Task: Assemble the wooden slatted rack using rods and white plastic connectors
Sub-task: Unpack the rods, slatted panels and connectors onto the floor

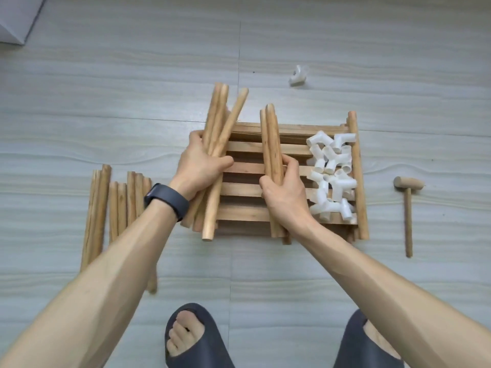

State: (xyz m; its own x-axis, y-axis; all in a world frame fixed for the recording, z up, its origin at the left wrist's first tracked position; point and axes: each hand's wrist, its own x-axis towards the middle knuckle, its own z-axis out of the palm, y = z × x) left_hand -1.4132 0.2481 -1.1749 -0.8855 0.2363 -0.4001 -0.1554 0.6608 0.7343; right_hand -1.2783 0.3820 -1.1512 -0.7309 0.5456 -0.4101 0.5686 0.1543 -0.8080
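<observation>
Partly hidden slats (pixel 244 147), left hand (pixel 198 167) and right hand (pixel 285 193) gripping rods (pixel 218 120)

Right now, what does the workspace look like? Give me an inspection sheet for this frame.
surface: grey plank-pattern floor.
job's things: stacked slat panels; connectors piled on their right side; stray connector on the floor beyond; loose rods lying left of the panels; mallet on the floor at right.
clutter: nothing seen.
grippers: left hand grips a bundle of rods; right hand grips a smaller bundle; both over the panels, fingers curled round the rods.
cables: nothing seen.
surroundings: white box corner at top left; watch on the left wrist; dark slippers at the bottom edge.
</observation>
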